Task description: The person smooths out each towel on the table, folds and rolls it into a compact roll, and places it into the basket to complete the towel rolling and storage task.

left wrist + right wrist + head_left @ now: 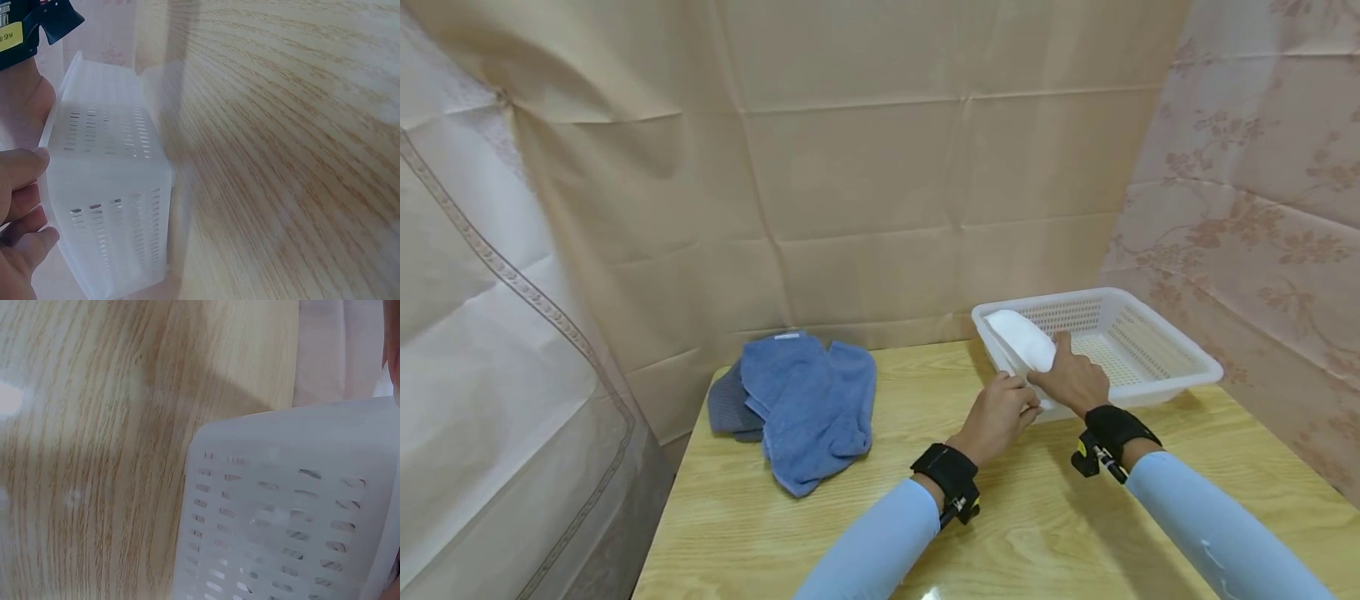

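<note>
A white plastic basket [1168, 346] with slotted walls sits at the back right of the table. Inside its left end leans a smooth white, rounded thing [1018, 337]; I cannot tell its kind. My right hand [1075, 379] reaches over the near left corner and holds the lower end of that thing between thumb and forefinger. Beside it, my left hand [1000, 421] has curled fingers at the same corner. The left wrist view shows its fingertips [44, 236] on the basket's rim. In the right wrist view the basket wall [281, 506] is large, and my right hand is mostly cut off.
Blue cloths [820, 400] lie in a loose pile at the table's back left, with a darker grey-blue cloth [730, 408] under them. A beige curtain [865, 192] hangs behind the wooden table [760, 533]. Patterned fabric [1262, 208] hangs on the right.
</note>
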